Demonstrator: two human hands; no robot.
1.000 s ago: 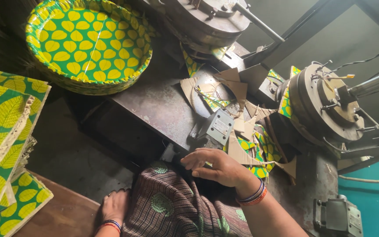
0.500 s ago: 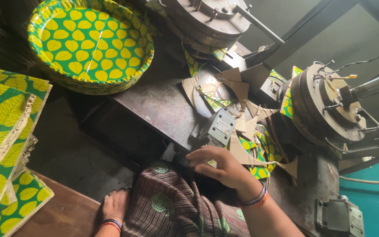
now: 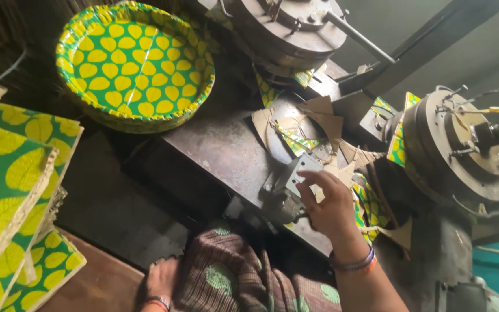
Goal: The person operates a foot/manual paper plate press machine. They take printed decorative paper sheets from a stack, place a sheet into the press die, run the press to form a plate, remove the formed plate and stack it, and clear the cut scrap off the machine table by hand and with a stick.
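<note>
1 right hand at centre, fingers loosely open on 1 grey metal box, 1 left hand flat at lower centre, 1 plate stack upper left, 2 round metal dies, 2 sheet stacks at left edge.

Hands: two
Round metal press heads: two
Piles of leaf plates: one
Piles of flat leaf sheets: two
Grey switch boxes: one
</note>
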